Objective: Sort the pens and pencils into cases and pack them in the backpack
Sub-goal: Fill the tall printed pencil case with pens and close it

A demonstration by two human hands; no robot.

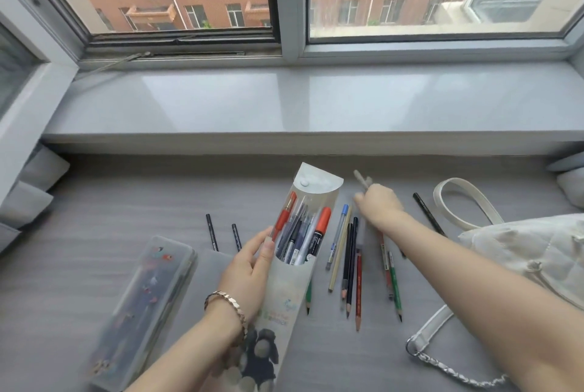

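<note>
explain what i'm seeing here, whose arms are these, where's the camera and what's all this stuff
There is no machine here. These are a person's two bare arms, filmed by one wide-angle camera worn on their head, looking forward and down.

The left hand grips an open pouch case already stuffed with pens. The right hand reaches further out and seems to pinch a pale pen-like thing, too blurred to name.

Loose pencils lie on the grey surface between the arms, with two dark pencils further left. A second case lies at the far left, and a white backpack sits at the right.
</note>
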